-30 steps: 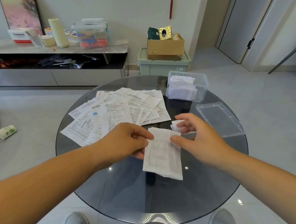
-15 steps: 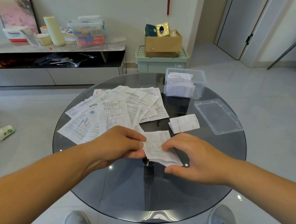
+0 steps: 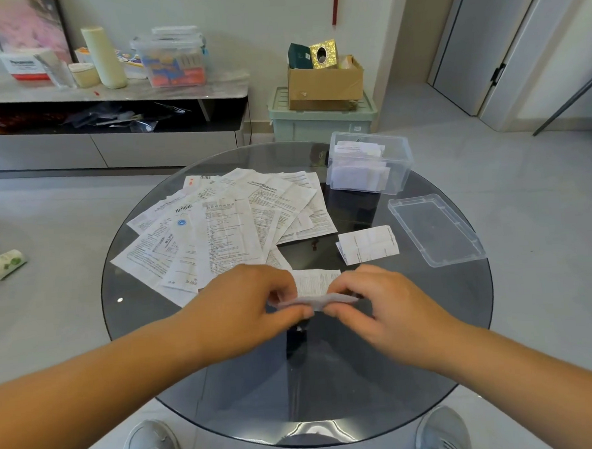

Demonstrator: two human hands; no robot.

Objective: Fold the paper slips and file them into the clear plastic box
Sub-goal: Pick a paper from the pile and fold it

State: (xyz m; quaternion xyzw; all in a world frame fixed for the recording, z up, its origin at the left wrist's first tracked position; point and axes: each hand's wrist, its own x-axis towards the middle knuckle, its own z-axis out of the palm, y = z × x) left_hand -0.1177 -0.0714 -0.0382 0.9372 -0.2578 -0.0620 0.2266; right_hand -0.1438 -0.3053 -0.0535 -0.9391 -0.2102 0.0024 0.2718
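White printed slip (image 3: 316, 285), creased double, pinched by left hand (image 3: 247, 302) and right hand (image 3: 377, 302).

All we can really see of ourselves here is the left hand (image 3: 244, 306) and right hand (image 3: 381, 305), bare, and both forearms bare right back to the frame edge. Down at the bottom we've got light grey sneakers on — left shoe (image 3: 150, 448) showing pale laces, right shoe (image 3: 442, 431) the same grey, rounded toe.

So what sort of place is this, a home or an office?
Probably a home living room: a low media console along the wall, a round glass table, and a cardboard box on a storage bin near an interior door.
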